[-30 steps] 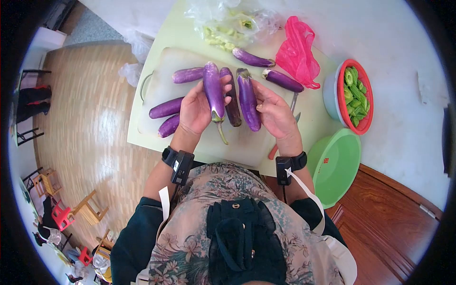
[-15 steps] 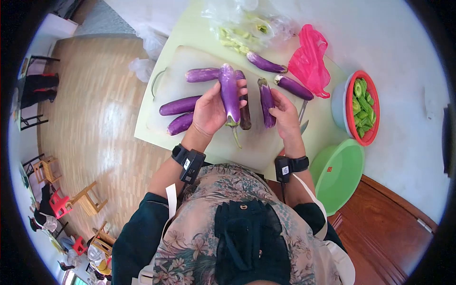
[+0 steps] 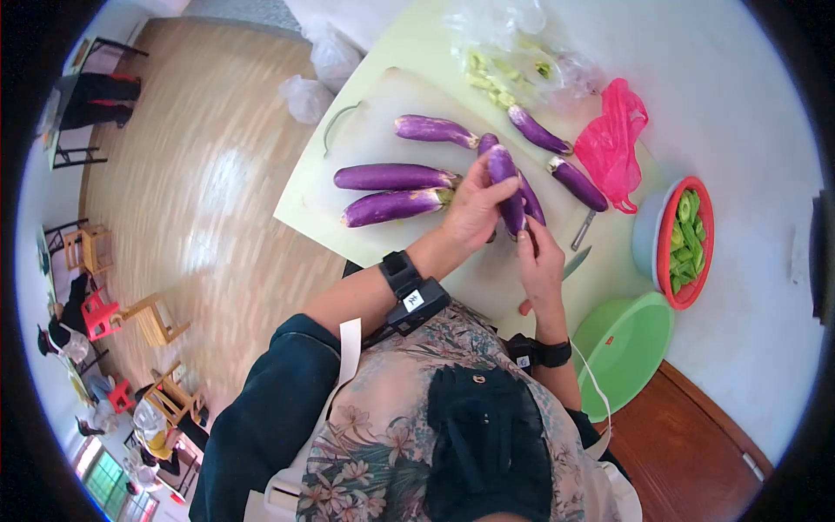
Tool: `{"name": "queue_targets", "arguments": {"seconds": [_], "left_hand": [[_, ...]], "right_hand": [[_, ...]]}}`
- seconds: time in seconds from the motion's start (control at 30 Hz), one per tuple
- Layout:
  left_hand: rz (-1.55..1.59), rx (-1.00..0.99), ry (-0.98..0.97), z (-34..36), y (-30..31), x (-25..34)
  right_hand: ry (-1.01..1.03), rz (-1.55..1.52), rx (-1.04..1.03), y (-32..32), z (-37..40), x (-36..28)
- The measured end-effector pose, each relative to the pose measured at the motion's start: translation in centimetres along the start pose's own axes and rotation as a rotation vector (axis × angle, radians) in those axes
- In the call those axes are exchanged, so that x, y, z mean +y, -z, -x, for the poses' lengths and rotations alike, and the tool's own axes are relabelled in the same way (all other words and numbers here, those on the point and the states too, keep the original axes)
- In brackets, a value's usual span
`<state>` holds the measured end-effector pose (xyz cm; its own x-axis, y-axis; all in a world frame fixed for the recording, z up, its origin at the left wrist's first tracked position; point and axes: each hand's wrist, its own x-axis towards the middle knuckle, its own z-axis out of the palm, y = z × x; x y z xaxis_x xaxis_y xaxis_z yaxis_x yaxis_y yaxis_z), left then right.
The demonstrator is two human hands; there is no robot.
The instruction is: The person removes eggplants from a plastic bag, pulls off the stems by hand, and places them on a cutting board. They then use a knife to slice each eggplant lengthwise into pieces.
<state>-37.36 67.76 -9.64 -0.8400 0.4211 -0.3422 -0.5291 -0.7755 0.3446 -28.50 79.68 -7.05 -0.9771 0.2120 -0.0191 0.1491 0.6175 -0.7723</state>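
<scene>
My left hand (image 3: pixel 478 207) is wrapped round a purple eggplant (image 3: pixel 503 174), raised over the white cutting board (image 3: pixel 374 117). My right hand (image 3: pixel 543 265) pinches the lower, stem end of that same eggplant; its fingertips partly cover the stem. Behind the held one, another eggplant (image 3: pixel 532 204) lies on the board, partly hidden. To the left of my hands rest an upper eggplant (image 3: pixel 433 129), a long middle eggplant (image 3: pixel 391 177) and a lower eggplant (image 3: pixel 391 208). A knife (image 3: pixel 576 263) lies just right of my right hand.
Two eggplants (image 3: pixel 578 183) lie right of the board near a pink bag (image 3: pixel 613 143). A metal handle (image 3: pixel 583 230) is beside them. Clear plastic bags (image 3: pixel 496 43) sit at the back. Cut green peppers fill a red basket (image 3: pixel 706 252); a green basin (image 3: pixel 626 348) stands nearer me.
The held eggplant has turned slightly, and my right hand has come from the eggplant beside it to its stem end. The whole view has shifted.
</scene>
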Motion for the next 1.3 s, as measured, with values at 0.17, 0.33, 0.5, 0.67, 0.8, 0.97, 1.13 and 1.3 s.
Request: {"name": "queue_targets", "arguments": {"seconds": [0.17,0.33,0.5,0.67,0.8,0.97,1.13,1.3], "left_hand": [[-0.12,0.043,0.07,0.7,0.2,-1.4],[-0.271,0.029,0.041,0.9,-0.6,-1.9],[-0.383,0.069,-0.041,0.8,-1.6,-1.6],[-0.458,0.093,-0.188,-0.1,-2.6,-1.2],[-0.55,0.088,-0.305,-0.3,-3.5,-0.1],[-0.344,-0.015,-0.171,0.0,-3.4,1.4],[-0.243,-0.041,-0.167,0.1,-3.6,0.6],[-0.17,-0.049,-0.182,0.2,-4.4,0.7]], "right_hand": [[-0.206,-0.137,-0.05,1.5,1.5,1.1],[-0.265,-0.261,0.098,1.1,2.3,1.9],[-0.301,-0.329,0.215,0.6,1.3,1.8],[-0.302,-0.502,0.277,0.3,-1.3,1.9],[-0.452,-0.747,0.218,1.9,-3.4,0.7],[-0.512,-0.713,-0.078,2.7,-3.8,-1.5],[-0.585,-0.868,-0.084,2.8,-3.5,-0.8],[-0.617,-1.116,-0.022,2.2,-3.8,0.2]]}}
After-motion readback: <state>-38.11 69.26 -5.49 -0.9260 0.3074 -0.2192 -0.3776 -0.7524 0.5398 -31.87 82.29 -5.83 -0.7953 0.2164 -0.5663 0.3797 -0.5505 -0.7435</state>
